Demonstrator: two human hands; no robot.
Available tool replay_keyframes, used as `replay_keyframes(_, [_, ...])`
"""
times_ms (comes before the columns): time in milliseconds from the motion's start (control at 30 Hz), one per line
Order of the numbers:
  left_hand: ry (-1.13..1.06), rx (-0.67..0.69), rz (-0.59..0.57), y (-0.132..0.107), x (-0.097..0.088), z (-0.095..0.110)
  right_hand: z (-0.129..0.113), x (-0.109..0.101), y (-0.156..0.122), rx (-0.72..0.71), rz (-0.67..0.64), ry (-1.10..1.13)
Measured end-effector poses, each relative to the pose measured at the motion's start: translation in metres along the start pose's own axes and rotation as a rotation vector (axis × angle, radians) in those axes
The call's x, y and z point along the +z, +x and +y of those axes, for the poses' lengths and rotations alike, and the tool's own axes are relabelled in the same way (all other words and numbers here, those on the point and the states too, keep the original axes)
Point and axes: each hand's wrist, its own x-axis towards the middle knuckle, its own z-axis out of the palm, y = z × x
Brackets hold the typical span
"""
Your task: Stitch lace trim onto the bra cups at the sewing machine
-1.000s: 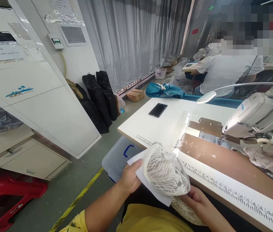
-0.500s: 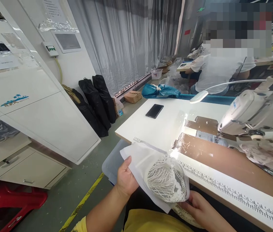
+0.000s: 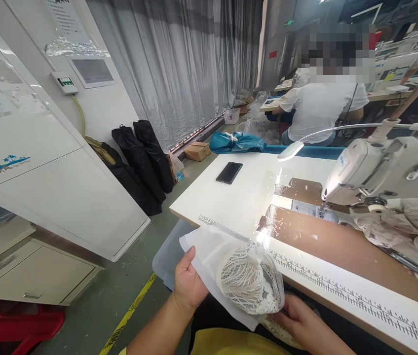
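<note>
My left hand (image 3: 189, 282) is closed on the left edge of a plain white sheet (image 3: 203, 249), thumb on top; I cannot tell whether it is cloth or paper. Over the sheet's right part lies a rounded cream lace piece (image 3: 247, 281), shaped like a bra cup. At its lower right edge my right hand (image 3: 297, 315) pinches the lace, its fingertips partly hidden. More cream lace hangs below, between the hand and my lap. Both hands hold the work over my lap, in front of the table's near edge.
A white sewing machine (image 3: 371, 167) with pale lace fabric (image 3: 408, 222) stands on the table (image 3: 190, 197) at right. A phone (image 3: 229, 173) and a printed ruler strip (image 3: 342, 291) lie on it. A translucent bin (image 3: 168, 256) sits below left. A person (image 3: 316, 108) sits beyond.
My view has shifted slightly, so the surroundings sit a little further left. Both hands keep the same hold on the sheet and lace.
</note>
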Motion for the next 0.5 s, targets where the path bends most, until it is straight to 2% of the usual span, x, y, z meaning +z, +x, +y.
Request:
replay_keyframes(167, [0.046, -0.009, 0.026, 0.001, -0.003, -0.001, 0.007, 0.001, -0.001, 0.025, 0.02, 0.001])
replay_keyframes(500, [0.074, -0.021, 0.18, 0.005, -0.001, -0.003, 0.009, 0.003, -0.002, -0.019, 0.056, 0.047])
